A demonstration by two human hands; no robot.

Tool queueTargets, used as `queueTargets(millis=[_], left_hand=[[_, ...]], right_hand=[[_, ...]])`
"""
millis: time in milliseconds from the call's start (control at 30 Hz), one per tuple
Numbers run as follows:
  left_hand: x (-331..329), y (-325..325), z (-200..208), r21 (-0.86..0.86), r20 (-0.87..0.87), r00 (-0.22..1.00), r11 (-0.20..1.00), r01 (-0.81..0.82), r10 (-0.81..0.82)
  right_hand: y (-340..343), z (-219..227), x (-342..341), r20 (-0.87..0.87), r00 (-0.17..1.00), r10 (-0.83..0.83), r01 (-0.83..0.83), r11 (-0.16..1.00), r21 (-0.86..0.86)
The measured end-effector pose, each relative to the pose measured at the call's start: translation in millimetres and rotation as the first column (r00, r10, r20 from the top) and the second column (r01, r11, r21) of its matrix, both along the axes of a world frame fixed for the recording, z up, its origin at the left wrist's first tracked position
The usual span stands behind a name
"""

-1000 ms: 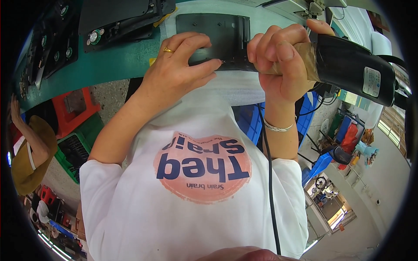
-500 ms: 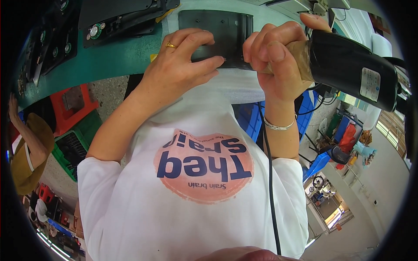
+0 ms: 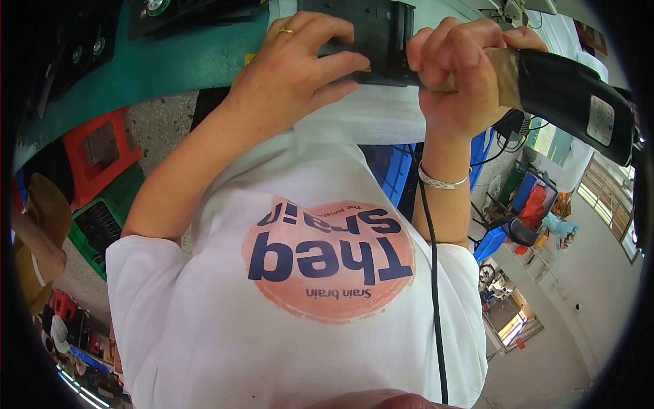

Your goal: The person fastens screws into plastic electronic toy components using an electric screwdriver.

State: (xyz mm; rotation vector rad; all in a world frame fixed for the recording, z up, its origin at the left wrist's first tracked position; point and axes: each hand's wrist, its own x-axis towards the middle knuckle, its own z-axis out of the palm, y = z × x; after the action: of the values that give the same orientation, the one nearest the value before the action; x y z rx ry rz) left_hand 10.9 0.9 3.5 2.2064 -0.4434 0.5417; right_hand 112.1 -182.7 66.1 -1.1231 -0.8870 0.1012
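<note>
A dark flat panel [image 3: 373, 31] lies at the work table's near edge, with a raised rim along its right side. My left hand [image 3: 289, 75], with a ring on one finger, rests over the panel's left part. Its thumb and index finger are spread apart, the thumb by the panel's near edge. My right hand [image 3: 463, 71] is wrapped around the tan taped neck of a black hand-held power tool [image 3: 565, 95]. The tool lies nearly level, its thick body pointing right, with its front end hidden by my fingers at the panel's right edge.
More dark panels with round metal parts lie on the green table mat [image 3: 204, 58]. A white foam sheet [image 3: 381, 112] covers the near edge. A black cable [image 3: 436, 300] hangs down my shirt. At left are a red stool [image 3: 102, 160], a green crate [image 3: 102, 228] and another person's arm [image 3: 41, 245].
The panel and both my hands appear higher and further right in the view, and the surroundings shift too. My left hand stays spread, and the right keeps its grasp on the tool.
</note>
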Motion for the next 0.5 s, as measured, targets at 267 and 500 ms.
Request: queueTargets(millis=[267, 500], left_hand=[[2, -4, 4, 0.060, -0.029, 0.999, 0.997, -0.042, 0.044], [2, -7, 4, 0.063, -0.060, 0.995, 0.995, -0.073, 0.076]], right_hand=[[6, 3, -8, 0.007, 0.999, -0.040, 0.040, 0.999, 0.019], [44, 43, -30, -0.156, 0.945, -0.289, 0.252, 0.942, -0.220]])
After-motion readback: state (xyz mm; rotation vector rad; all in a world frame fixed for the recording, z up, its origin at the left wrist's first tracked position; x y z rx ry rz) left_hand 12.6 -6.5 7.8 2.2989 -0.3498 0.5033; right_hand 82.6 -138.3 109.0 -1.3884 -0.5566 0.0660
